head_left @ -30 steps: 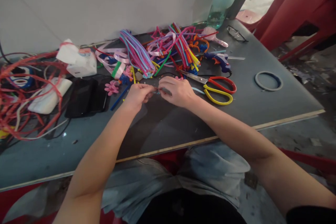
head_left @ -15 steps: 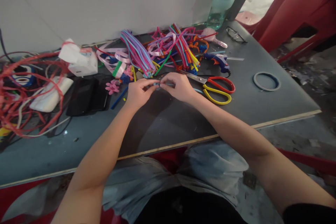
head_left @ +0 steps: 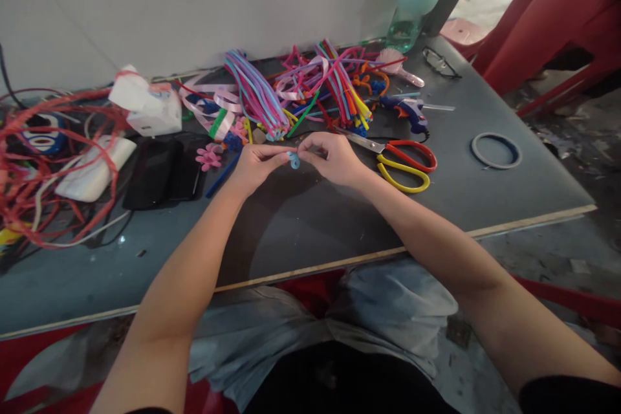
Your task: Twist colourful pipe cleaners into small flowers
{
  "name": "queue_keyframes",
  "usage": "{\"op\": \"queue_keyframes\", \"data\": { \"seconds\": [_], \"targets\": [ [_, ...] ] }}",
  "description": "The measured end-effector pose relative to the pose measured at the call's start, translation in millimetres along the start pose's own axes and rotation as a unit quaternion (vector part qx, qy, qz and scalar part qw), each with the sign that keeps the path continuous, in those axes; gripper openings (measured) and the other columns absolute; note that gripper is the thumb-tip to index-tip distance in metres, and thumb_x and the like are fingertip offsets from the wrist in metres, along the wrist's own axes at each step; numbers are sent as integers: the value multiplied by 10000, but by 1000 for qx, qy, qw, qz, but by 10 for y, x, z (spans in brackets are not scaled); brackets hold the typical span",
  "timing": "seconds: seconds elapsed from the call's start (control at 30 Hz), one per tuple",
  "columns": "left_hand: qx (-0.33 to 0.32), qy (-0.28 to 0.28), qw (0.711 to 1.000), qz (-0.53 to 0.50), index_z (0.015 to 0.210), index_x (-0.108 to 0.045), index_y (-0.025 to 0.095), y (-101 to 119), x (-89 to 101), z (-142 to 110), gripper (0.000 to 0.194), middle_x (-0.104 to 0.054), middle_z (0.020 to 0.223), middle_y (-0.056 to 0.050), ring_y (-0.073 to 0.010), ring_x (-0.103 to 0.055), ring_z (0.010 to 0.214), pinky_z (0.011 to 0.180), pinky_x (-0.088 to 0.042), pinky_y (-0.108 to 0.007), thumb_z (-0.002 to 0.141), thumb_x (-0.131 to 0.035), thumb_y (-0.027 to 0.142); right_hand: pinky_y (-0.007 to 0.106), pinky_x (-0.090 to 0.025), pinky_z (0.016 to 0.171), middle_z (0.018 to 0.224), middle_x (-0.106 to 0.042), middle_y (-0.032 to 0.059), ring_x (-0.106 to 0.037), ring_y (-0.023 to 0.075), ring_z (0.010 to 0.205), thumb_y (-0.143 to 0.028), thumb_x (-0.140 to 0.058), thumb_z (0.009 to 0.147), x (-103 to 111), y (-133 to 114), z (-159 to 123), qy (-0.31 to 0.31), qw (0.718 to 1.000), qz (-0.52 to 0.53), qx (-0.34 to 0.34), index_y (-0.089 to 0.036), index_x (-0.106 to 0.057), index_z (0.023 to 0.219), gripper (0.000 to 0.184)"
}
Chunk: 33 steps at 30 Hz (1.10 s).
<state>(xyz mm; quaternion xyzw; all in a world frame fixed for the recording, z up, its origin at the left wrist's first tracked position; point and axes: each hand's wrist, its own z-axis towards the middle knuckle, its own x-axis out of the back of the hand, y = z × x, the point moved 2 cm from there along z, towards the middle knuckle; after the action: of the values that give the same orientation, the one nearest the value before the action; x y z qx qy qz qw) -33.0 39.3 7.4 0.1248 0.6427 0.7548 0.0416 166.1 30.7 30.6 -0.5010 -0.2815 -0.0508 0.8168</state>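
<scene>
My two hands are close together above the worktop (head_left: pixel 315 226), fingertips almost meeting. Between them is the small light-blue curled piece (head_left: pixel 294 160). My left hand (head_left: pixel 255 167) pinches it at its upper end, with thumb and finger. My right hand (head_left: pixel 334 158) has bent fingers just beside it; whether they also grip it, I cannot tell. The piece has its longer direction up and down in my view, across the line from hand to hand, and its round loop hangs on the side toward my body. So the left hand is the nearer one.

Just beside my left hand lies a dark blue stick (head_left: pixel 223 176), and more to the left a pink flower (head_left: pixel 208 157). On the other side, the scissors (head_left: pixel 376 147) lie behind my right hand, with the handles out to its right. Beyond both hands are the purple and blue bundle (head_left: pixel 257 94) and the mixed colour bundle (head_left: pixel 343 87). The glue gun (head_left: pixel 414 115) is farther, beyond the scissors. Nothing stands between my fingertips except the piece.
</scene>
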Motion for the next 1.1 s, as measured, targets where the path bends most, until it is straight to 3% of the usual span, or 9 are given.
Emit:
{"op": "queue_keyframes", "data": {
  "seconds": [0.47,0.7,0.83,0.97,1.1],
  "targets": [
    [16,6,999,-50,872,-850,236,-131,-46,-15,473,-808,775,-63,-133,-713,658,692,-586,-253,622,-896,635,299,-470,775,900,-736,58,-623,160,810,-214,-635,896,-27,12,-26,11,999,-35,20,-175,-717,857,100],
    [28,8,996,-88,822,-845,232,-136,-112,-20,530,-804,782,-64,-162,-724,702,754,-602,-315,527,-923,664,303,-473,756,905,-739,61,-635,165,817,-227,-624,906,-22,-26,-42,17,998,-43,38,-179,-703,852,107],
    [19,18,995,-94,803,-835,213,-84,-142,-10,535,-769,719,-53,-131,-670,652,658,-552,-273,574,-887,694,318,-491,791,914,-746,61,-660,180,855,-219,-613,915,-11,-39,-40,46,996,-56,57,-189,-692,846,109],
    [5,53,997,-60,803,-836,217,-19,-127,6,522,-736,654,-28,-106,-603,583,582,-498,-243,568,-892,680,330,-505,830,946,-744,69,-676,194,904,-205,-590,930,-31,-34,-56,65,992,-90,59,-192,-687,861,120],
    [-17,95,995,26,743,-818,202,10,-124,-5,474,-784,746,-57,-165,-685,683,706,-567,-305,582,-889,642,319,-497,749,1008,-734,96,-675,210,910,-220,-554,954,-87,-33,-92,51,988,-140,32,-182,-696,916,152]
  ]
}}
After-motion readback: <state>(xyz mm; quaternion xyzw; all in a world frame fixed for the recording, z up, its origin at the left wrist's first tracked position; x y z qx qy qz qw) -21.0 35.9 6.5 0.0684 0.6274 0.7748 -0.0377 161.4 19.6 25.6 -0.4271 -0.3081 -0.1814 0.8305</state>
